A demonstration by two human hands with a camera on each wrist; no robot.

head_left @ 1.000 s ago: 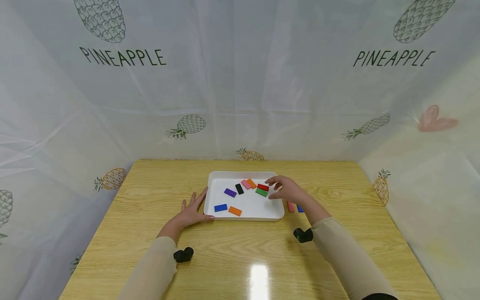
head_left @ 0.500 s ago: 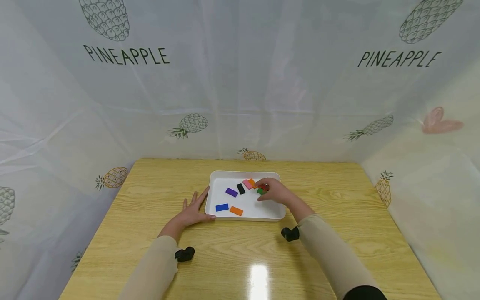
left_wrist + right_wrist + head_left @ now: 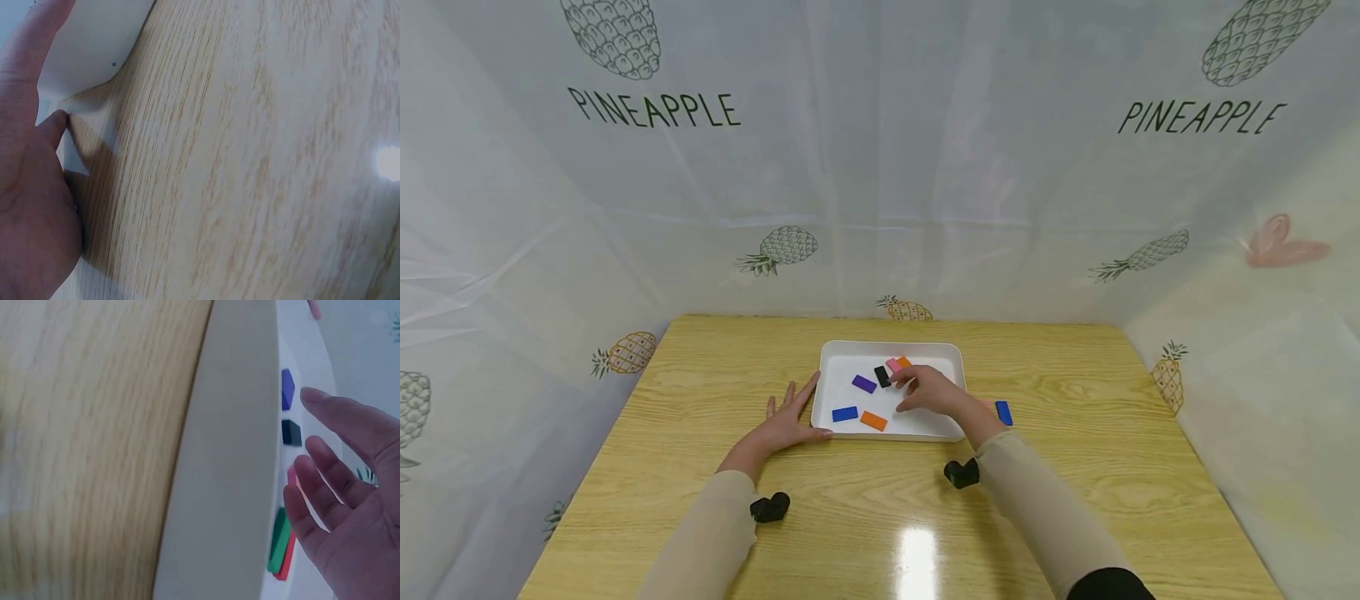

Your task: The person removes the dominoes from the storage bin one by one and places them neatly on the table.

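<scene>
Right hand point(image 3: 928, 390), fingers parted and holding nothing, over the tray point(image 3: 846, 358), fingertips near the black block point(image 3: 882, 377); from this hand, the purple block point(image 3: 864, 384) lies at nine o'clock. Left hand point(image 3: 784, 425), fingers spread, holding nothing, touches the tray's edge at eight o'clock.

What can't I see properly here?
Head view: the red block and green block, hidden behind the right hand.
Head view: most of the pink block beside the tray, hidden by the right wrist.
Left wrist view: part of the left hand, cut off by picture edges.
Left wrist view: a dark speck on the tray, too small to identify.
</scene>
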